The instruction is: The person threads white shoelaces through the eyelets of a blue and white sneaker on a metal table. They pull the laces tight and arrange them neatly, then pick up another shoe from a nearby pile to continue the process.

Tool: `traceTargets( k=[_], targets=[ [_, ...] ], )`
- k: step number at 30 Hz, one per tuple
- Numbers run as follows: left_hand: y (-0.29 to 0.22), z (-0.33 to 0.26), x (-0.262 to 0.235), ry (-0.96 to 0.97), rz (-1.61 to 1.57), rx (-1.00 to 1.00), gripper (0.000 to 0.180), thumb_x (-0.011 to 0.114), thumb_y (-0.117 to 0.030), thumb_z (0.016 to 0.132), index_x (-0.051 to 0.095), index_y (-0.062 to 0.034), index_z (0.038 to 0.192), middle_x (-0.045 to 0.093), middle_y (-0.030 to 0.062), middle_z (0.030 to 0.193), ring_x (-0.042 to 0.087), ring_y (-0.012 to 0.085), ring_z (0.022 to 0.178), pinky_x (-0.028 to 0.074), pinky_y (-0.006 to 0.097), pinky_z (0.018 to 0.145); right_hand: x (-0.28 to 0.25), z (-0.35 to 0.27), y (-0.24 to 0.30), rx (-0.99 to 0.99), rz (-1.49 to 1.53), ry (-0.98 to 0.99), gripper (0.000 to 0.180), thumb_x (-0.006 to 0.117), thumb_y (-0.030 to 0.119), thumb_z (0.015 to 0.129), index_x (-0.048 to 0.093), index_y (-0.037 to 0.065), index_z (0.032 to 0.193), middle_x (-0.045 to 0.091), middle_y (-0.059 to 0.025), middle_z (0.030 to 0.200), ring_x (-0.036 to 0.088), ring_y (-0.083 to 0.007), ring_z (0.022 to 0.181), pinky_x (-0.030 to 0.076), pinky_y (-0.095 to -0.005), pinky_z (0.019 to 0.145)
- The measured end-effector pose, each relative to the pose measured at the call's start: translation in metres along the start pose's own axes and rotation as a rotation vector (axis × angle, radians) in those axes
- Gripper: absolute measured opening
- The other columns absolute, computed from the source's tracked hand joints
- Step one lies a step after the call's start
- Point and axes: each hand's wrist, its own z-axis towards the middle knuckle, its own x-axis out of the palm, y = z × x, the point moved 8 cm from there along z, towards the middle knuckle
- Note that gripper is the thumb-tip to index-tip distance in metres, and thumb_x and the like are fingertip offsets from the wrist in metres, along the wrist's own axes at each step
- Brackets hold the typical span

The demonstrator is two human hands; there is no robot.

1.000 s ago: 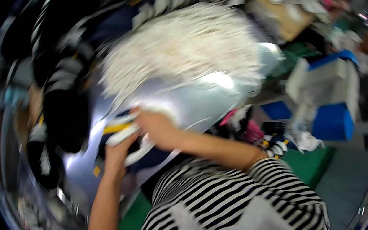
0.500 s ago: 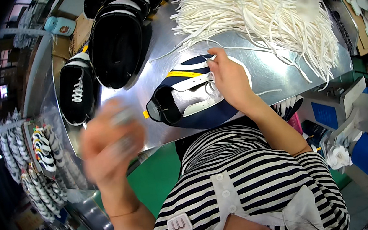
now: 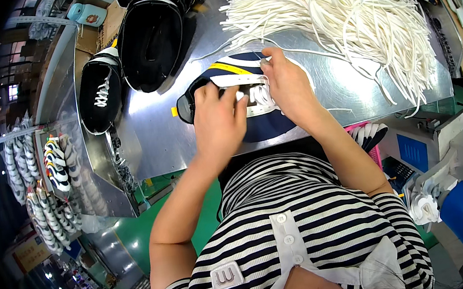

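Note:
A navy, white and yellow shoe upper lies on the metal table, its black-lined heel opening toward the left. White shoelace crosses the throat between the two white eyelet strips. My right hand grips the upper near the toe, thumb and forefinger at the far eyelet strip. Over the throat, my left hand has bent fingers, with a bit of white lace showing at the fingertips. Its palm hides part of the heel opening and the near eyelet strip.
A large heap of white laces covers the back right of the metal table. Stacked black-lined shoe uppers stand at the back left, beside one laced upper. A light-blue lidded container sits behind them.
My left hand has come from the left, where it was blurred, onto the shoe's throat. My right hand keeps its hold. The view has shifted slightly.

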Motion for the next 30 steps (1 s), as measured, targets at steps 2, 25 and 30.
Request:
traceTargets(
  k=[2, 25, 30],
  targets=[
    [0.034, 0.006, 0.026, 0.180, -0.391, -0.278, 0.028, 0.072, -0.012, 0.083, 0.070, 0.0002, 0.108, 0.067, 0.0092, 0.090, 0.063, 0.0226, 0.087, 0.050, 0.034, 0.078, 0.001, 0.001, 0.003, -0.007, 0.006, 0.019, 0.027, 0.051, 0.012, 0.098, 0.050, -0.005, 0.119, 0.067, -0.0277, 0.099, 0.065, -0.0431, 0.091, 0.051, -0.0481, 0.080],
    [0.038, 0.002, -0.194, -0.113, -2.374, -0.034, 0.025, 0.061, 0.006, 0.081, 0.048, -0.0062, 0.098, 0.041, 0.0033, 0.086, 0.039, 0.0140, 0.076, 0.036, 0.030, 0.072, -0.013, -0.001, -0.014, 0.104, 0.014, -0.131, 0.027, 0.051, 0.017, 0.101, 0.051, 0.002, 0.123, 0.066, -0.0152, 0.079, 0.066, -0.0351, 0.075, 0.050, -0.0438, 0.070],
    [-0.024, -0.025, -0.047, 0.030, -0.139, 0.241, 0.016, 0.075, -0.006, 0.078, 0.066, -0.0053, 0.090, 0.058, 0.0100, 0.097, 0.054, 0.0271, 0.093, 0.042, 0.038, 0.084, -0.021, -0.003, -0.006, 0.008, 0.221, -0.154, 0.025, 0.055, 0.015, 0.098, 0.053, 0.002, 0.120, 0.069, -0.0182, 0.085, 0.067, -0.0362, 0.076, 0.051, -0.0433, 0.069]
  ],
)
